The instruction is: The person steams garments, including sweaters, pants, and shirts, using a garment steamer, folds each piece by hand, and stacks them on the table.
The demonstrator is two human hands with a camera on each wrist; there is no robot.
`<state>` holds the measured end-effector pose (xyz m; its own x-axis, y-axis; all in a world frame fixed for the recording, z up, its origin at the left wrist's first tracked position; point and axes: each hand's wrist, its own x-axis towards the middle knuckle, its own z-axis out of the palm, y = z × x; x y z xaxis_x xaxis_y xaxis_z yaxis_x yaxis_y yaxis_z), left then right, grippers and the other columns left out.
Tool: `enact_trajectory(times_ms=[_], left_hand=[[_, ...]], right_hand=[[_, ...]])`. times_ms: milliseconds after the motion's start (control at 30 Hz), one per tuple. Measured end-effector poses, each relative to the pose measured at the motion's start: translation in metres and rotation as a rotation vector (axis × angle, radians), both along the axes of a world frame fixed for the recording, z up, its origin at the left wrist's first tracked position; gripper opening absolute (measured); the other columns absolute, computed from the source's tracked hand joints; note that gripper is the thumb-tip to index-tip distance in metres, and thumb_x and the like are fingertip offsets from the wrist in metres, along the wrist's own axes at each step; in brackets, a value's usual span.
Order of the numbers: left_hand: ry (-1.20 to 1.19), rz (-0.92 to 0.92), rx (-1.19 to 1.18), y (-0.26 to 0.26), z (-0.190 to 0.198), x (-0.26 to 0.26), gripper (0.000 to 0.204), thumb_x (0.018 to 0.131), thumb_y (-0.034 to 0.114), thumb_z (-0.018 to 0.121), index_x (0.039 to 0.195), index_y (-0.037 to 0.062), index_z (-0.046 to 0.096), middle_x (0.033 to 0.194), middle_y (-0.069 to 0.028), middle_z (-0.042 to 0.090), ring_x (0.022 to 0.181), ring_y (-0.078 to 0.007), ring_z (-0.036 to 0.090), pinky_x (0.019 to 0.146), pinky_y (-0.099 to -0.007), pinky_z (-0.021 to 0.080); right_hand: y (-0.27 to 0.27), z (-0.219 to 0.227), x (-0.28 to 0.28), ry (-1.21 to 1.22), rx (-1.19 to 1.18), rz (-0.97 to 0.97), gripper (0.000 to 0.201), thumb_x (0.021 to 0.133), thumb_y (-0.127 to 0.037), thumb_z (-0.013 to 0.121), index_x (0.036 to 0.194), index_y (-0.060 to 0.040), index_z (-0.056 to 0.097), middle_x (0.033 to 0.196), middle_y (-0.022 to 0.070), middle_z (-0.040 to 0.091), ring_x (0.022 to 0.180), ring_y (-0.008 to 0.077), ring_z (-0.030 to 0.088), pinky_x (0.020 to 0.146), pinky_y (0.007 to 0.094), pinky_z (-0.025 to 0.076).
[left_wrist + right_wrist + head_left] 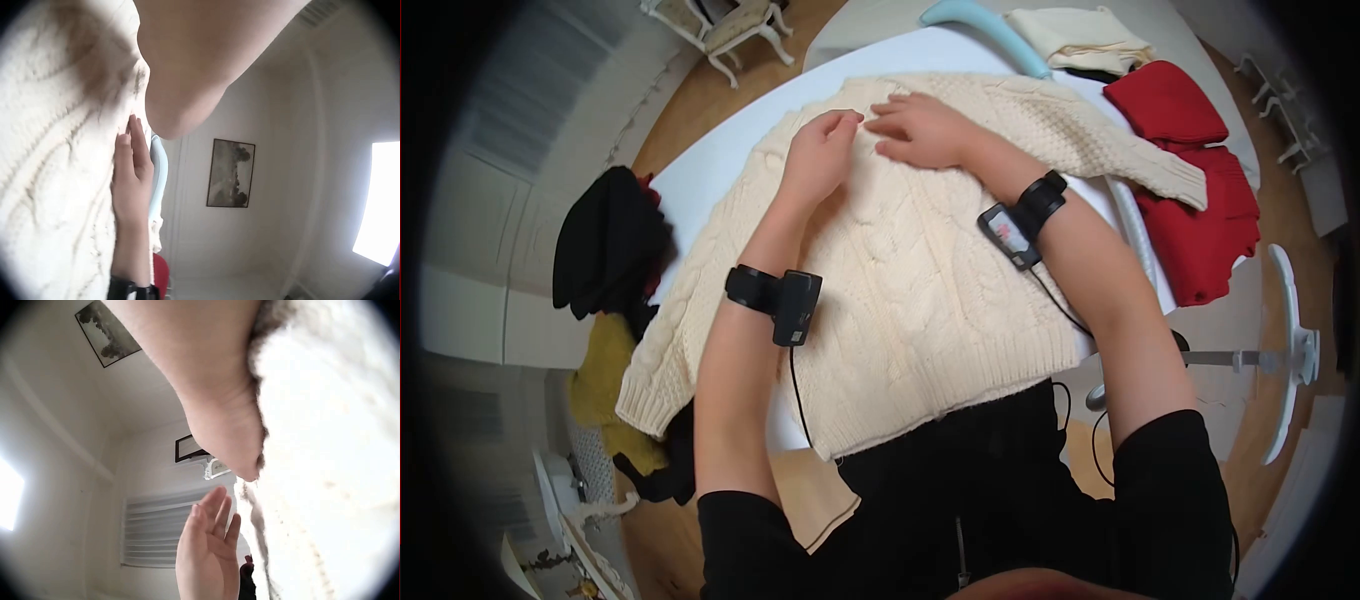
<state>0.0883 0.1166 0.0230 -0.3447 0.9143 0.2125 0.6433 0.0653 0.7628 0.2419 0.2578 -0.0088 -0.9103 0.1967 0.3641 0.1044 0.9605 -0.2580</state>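
A cream cable-knit sweater [900, 250] lies spread out, its sleeves reaching to both sides and its ribbed hem toward the person. My right hand [925, 130] rests on its upper part, palm down with fingers extended. Just left of it is my left hand [822, 155], turned on edge over the knit near the neckline. In the right wrist view the left hand [209, 550] shows loosely bent fingers and nothing held. The left wrist view has the right hand [132, 187] lying along the sweater [56, 181], fingers nearly straight.
Under the sweater is a white board [710, 150]. Folded red garments [1190, 210] lie at the right, a cream folded garment [1080, 40] and a light blue curved piece [985, 25] at the back. Dark clothing [610, 240] hangs at the left. A chair [730, 30] stands beyond.
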Motion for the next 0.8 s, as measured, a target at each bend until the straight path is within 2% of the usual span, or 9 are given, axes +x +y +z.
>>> enact_trajectory(times_ms=[33, 100, 133, 233, 367, 433, 567, 700, 800], left_hand=[[0.005, -0.023, 0.016, 0.008, -0.008, 0.002, 0.036, 0.097, 0.024, 0.054, 0.126, 0.0021, 0.06, 0.118, -0.015, 0.067, 0.1, -0.0286, 0.066, 0.088, -0.0395, 0.052], [-0.925, -0.024, 0.235, 0.019, -0.028, 0.006, 0.033, 0.101, 0.022, 0.05, 0.122, -0.0011, 0.06, 0.114, -0.01, 0.066, 0.103, -0.0202, 0.062, 0.087, -0.0332, 0.051], [-0.974, 0.018, 0.271, 0.02, -0.034, 0.006, 0.027, 0.101, 0.02, 0.05, 0.114, -0.001, 0.06, 0.106, -0.0107, 0.065, 0.096, -0.0173, 0.061, 0.08, -0.0285, 0.05], [-1.261, -0.087, 0.378, 0.012, -0.041, -0.014, 0.025, 0.101, 0.019, 0.051, 0.111, -0.0014, 0.06, 0.099, -0.0084, 0.065, 0.086, -0.0143, 0.06, 0.073, -0.0254, 0.049], [-1.289, -0.064, 0.377, 0.01, -0.04, -0.012, 0.02, 0.1, 0.016, 0.052, 0.107, -0.0008, 0.06, 0.091, -0.0051, 0.062, 0.076, -0.0103, 0.056, 0.065, -0.0223, 0.046], [-1.044, -0.055, 0.284, 0.012, -0.037, -0.004, 0.016, 0.1, 0.012, 0.051, 0.106, -0.0001, 0.06, 0.085, -0.0028, 0.06, 0.07, -0.0081, 0.052, 0.06, -0.0196, 0.042], [-0.92, -0.055, 0.231, 0.011, -0.034, 0.003, 0.014, 0.099, 0.009, 0.051, 0.104, 0.0033, 0.062, 0.078, 0.0017, 0.056, 0.062, -0.0036, 0.044, 0.051, -0.0169, 0.033], [-0.736, -0.035, 0.194, 0.008, -0.029, 0.01, 0.013, 0.097, 0.012, 0.055, 0.099, 0.0053, 0.065, 0.072, 0.0048, 0.05, 0.054, -0.0018, 0.038, 0.047, -0.0168, 0.028], [-0.685, -0.023, 0.192, 0.006, -0.031, 0.013, 0.015, 0.095, 0.014, 0.056, 0.095, 0.0045, 0.067, 0.072, 0.0037, 0.053, 0.06, -0.004, 0.043, 0.054, -0.0204, 0.034]], right_hand=[[0.0, 0.002, 0.002, -0.001, -0.052, 0.013, 0.044, 0.09, -0.035, 0.06, 0.125, -0.0099, 0.065, 0.138, 0.0187, 0.056, 0.131, 0.0406, 0.047, 0.111, 0.0476, 0.034], [0.01, 0.008, -0.002, -0.09, -0.1, 0.07, 0.038, 0.087, -0.03, 0.062, 0.117, -0.0075, 0.069, 0.132, 0.0197, 0.06, 0.127, 0.0409, 0.051, 0.108, 0.0466, 0.039], [0.007, 0.0, 0.002, 0.092, -0.083, 0.054, 0.035, 0.085, -0.026, 0.063, 0.111, -0.0045, 0.07, 0.126, 0.0198, 0.063, 0.12, 0.0411, 0.055, 0.103, 0.0467, 0.042], [0.01, -0.004, 0.0, 0.163, -0.134, 0.066, 0.035, 0.084, -0.024, 0.064, 0.109, -0.0005, 0.07, 0.119, 0.0193, 0.065, 0.11, 0.037, 0.06, 0.096, 0.0432, 0.047], [0.007, 0.003, 0.0, 0.093, -0.173, 0.038, 0.034, 0.084, -0.022, 0.065, 0.109, 0.0001, 0.069, 0.119, 0.0195, 0.066, 0.11, 0.0353, 0.061, 0.094, 0.0405, 0.049], [0.006, 0.001, -0.001, 0.167, -0.19, 0.013, 0.031, 0.086, -0.021, 0.064, 0.107, 0.0, 0.07, 0.119, 0.0193, 0.066, 0.109, 0.0348, 0.061, 0.094, 0.0401, 0.049], [0.002, -0.003, -0.004, 0.221, -0.267, -0.028, 0.027, 0.084, -0.022, 0.064, 0.103, -0.0044, 0.07, 0.108, 0.0164, 0.067, 0.102, 0.0353, 0.062, 0.088, 0.0434, 0.05], [0.042, 0.028, -0.002, 0.46, -0.089, -0.362, 0.036, 0.087, -0.025, 0.064, 0.116, -0.0034, 0.065, 0.116, 0.02, 0.065, 0.108, 0.0372, 0.061, 0.093, 0.044, 0.049], [0.109, 0.046, 0.018, 0.145, 0.204, -0.789, 0.047, 0.082, -0.031, 0.069, 0.119, -0.0028, 0.064, 0.117, 0.0193, 0.065, 0.11, 0.0365, 0.062, 0.093, 0.0437, 0.051]])
